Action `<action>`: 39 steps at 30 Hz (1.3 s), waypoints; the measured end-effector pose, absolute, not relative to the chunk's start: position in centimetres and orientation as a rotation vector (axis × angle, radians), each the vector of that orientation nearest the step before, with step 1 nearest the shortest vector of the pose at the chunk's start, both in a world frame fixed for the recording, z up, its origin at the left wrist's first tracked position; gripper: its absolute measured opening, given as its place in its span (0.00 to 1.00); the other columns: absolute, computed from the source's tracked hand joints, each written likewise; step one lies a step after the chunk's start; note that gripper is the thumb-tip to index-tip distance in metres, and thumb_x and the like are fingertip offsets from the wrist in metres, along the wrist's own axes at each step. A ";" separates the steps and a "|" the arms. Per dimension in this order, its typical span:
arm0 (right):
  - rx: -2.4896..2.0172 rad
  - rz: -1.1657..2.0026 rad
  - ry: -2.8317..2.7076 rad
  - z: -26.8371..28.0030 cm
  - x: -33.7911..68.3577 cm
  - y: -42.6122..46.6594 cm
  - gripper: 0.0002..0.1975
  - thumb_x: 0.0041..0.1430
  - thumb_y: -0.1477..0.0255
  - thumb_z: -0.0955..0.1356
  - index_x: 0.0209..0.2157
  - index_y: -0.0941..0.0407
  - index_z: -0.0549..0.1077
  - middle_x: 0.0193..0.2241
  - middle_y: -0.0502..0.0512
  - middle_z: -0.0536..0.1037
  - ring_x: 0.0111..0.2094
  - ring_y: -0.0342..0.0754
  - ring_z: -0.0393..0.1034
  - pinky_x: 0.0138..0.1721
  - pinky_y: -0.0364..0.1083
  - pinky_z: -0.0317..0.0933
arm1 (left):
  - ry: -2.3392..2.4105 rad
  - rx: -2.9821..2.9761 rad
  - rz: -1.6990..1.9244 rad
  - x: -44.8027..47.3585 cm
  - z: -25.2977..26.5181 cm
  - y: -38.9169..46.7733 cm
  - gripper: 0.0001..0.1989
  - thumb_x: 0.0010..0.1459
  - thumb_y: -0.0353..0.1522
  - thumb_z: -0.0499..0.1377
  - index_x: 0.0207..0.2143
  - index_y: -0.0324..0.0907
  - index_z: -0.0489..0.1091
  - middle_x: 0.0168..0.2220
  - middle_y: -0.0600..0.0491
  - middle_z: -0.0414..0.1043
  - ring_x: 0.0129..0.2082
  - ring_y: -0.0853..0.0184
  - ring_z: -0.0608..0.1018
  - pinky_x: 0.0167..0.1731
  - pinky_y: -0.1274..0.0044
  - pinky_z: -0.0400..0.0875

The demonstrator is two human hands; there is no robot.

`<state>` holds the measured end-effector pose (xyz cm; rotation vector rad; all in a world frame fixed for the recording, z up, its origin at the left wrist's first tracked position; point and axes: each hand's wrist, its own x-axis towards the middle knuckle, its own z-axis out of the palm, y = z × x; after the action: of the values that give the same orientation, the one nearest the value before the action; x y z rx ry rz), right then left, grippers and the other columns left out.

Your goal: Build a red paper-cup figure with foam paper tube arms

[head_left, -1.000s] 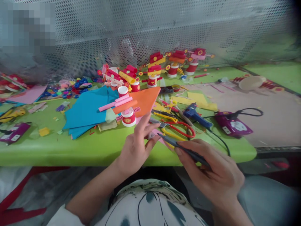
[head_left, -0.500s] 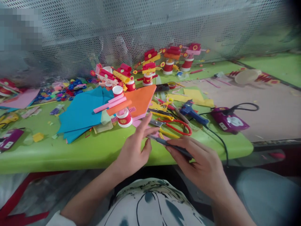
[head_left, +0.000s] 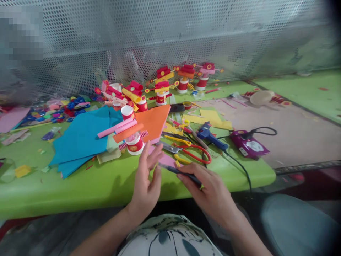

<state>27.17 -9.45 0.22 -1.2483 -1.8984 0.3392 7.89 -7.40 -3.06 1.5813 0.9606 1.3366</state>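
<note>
In my right hand (head_left: 214,193) are slim, dark tweezers (head_left: 183,171), gripped between thumb and fingers and pointing left. Their tip reaches close to my left hand (head_left: 146,181), whose fingers are raised and apart; I see nothing held there. Just beyond that hand stands a paper-cup figure (head_left: 134,144) with a red band, pink springs and rolled pink and orange paper. Scissors (head_left: 197,153) with red handles lie beyond the tweezers, over pink paper (head_left: 166,160).
Blue sheets (head_left: 82,131) and an orange sheet (head_left: 153,121) cover the table's middle. A blue glue gun (head_left: 211,137) and a purple box (head_left: 247,144) with cables lie to the right. Several finished-looking cup figures (head_left: 161,96) line the back near the mesh panel (head_left: 186,32).
The view has shifted, so the table things sit further left and lower. My left hand has turned more upright, its fingers drawing back from the tweezers' tip. The right hand keeps its grip.
</note>
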 end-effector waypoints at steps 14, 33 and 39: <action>-1.753 -0.196 -2.122 1.2 29.3 3.2 0.16 0.69 0.72 0.65 0.54 0.58 0.78 0.48 0.63 0.82 0.44 0.55 0.78 0.40 0.49 0.67 | 1.095 2.487 1.023 7.3 -4.6 -5.5 0.17 0.66 0.25 0.57 0.56 0.45 0.69 0.55 0.45 0.80 0.56 0.55 0.80 0.66 0.48 0.62; -2.510 -0.389 -2.070 1.3 32.1 -1.6 0.17 0.71 0.66 0.64 0.34 0.59 0.80 0.34 0.66 0.83 0.40 0.61 0.80 0.26 0.48 0.49 | 1.041 2.132 1.057 7.1 -4.3 -5.8 0.09 0.65 0.26 0.63 0.31 0.43 0.70 0.31 0.61 0.79 0.34 0.69 0.79 0.72 0.50 0.48; -2.529 -0.284 -2.044 0.7 33.0 -1.4 0.14 0.69 0.66 0.65 0.36 0.56 0.81 0.32 0.63 0.84 0.37 0.60 0.80 0.25 0.47 0.48 | 1.110 2.213 1.076 7.3 -4.3 -5.9 0.07 0.67 0.30 0.62 0.32 0.44 0.70 0.29 0.60 0.78 0.30 0.69 0.78 0.71 0.50 0.49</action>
<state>32.99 -1.43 0.74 -2.5294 -2.0443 -0.2842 7.25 -5.89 -4.28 2.2126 1.1097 1.0761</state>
